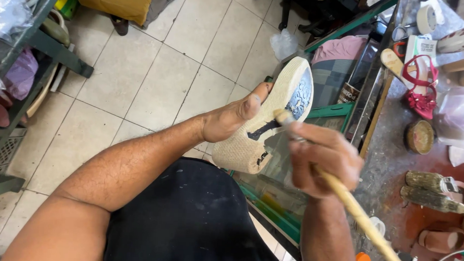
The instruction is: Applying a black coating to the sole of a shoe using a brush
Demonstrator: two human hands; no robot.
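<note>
Left hand (227,120) wrapped around wedge sole (263,121), held tilted above floor tiles, beside bench (387,153). Right hand (324,160) pinching brush (344,198); bristle tip touching sole's dark top face. Red sandal (421,86) and round tin (419,136) on bench, well apart.

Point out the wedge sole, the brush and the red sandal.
wedge sole (241,149), head view, on its woven side wall.
brush (363,222), head view, on the wooden handle below the right hand.
red sandal (423,100), head view, on its front straps.
</note>
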